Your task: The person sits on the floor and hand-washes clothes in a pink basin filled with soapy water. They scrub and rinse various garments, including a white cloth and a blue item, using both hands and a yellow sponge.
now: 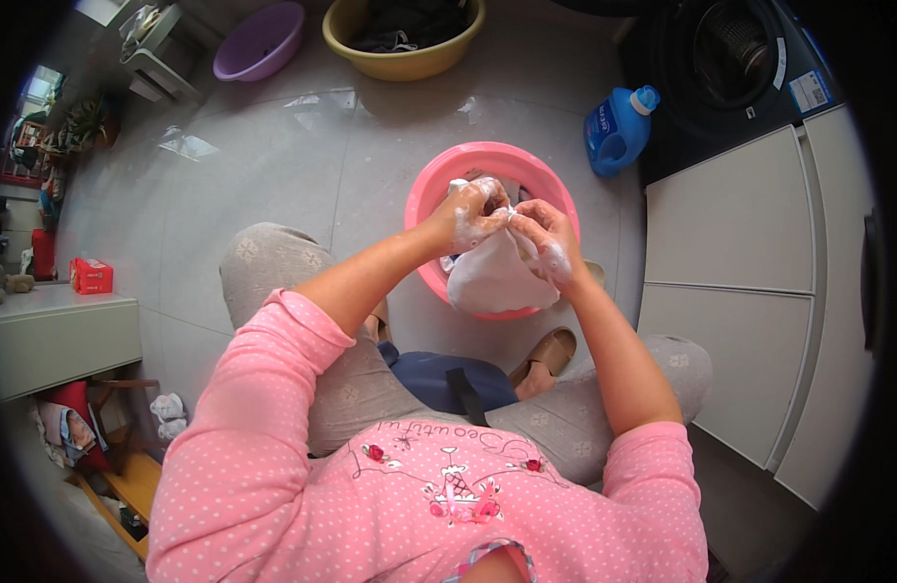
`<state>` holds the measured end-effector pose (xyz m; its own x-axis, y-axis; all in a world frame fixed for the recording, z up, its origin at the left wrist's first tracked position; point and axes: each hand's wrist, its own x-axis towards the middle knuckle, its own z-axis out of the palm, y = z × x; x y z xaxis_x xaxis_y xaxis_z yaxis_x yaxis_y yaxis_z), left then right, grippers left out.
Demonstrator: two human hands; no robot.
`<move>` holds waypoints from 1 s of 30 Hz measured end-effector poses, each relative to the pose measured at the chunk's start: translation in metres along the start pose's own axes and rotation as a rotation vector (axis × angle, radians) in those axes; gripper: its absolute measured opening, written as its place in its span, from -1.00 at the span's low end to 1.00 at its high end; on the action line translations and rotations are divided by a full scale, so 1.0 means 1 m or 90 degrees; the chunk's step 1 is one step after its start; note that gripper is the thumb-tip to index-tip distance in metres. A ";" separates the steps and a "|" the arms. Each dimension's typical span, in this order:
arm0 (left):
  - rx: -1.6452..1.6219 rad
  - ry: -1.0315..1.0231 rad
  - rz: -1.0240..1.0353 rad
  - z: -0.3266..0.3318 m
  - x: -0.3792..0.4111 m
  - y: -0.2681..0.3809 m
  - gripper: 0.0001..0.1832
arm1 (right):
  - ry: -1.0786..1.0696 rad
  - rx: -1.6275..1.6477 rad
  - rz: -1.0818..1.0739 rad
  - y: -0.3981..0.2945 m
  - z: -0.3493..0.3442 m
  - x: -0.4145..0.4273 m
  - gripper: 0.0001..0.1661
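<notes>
A white cloth point(495, 277) hangs from my two soapy hands over a pink plastic basin point(426, 186) on the floor. My left hand point(477, 211) pinches the cloth's upper edge, with suds on its back and wrist. Close beside it, my right hand point(546, 237) grips the same edge with thumb and fingers, and foam covers its outer side. The cloth drapes down past the basin's near rim. Other fabric point(503, 186) lies in the basin behind my hands, mostly hidden.
A blue detergent bottle point(616, 135) stands right of the basin, near a front-loading washing machine point(681, 95) and white cabinets point(732, 218). Farther off are a yellow basin point(404, 69) with dark clothes point(412, 25) and a purple basin point(262, 44). My slippered foot point(550, 357) is near the pink basin.
</notes>
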<state>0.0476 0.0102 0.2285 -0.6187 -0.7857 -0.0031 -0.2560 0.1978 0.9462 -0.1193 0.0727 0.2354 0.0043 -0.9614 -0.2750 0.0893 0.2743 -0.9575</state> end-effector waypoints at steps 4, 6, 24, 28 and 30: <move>0.011 -0.002 -0.005 0.001 -0.001 0.002 -0.84 | -0.008 -0.019 0.007 0.004 -0.004 0.001 -0.84; 0.008 -0.001 -0.012 0.001 -0.001 0.002 -0.84 | -0.011 -0.020 0.011 0.006 -0.006 0.002 -0.84; 0.057 0.013 0.022 0.004 -0.002 0.004 -0.89 | 0.085 -0.250 -0.073 0.009 -0.002 0.001 -0.85; 0.077 0.009 0.056 0.008 -0.005 -0.001 -0.90 | 0.134 -0.378 -0.130 0.005 0.005 -0.004 -0.83; 0.080 0.008 0.065 0.009 -0.005 -0.001 -0.91 | 0.117 -0.353 -0.123 0.006 0.004 -0.003 -0.85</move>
<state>0.0445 0.0192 0.2248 -0.6367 -0.7652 0.0954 -0.2839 0.3477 0.8936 -0.1151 0.0767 0.2307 -0.1365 -0.9891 -0.0553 -0.4598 0.1127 -0.8808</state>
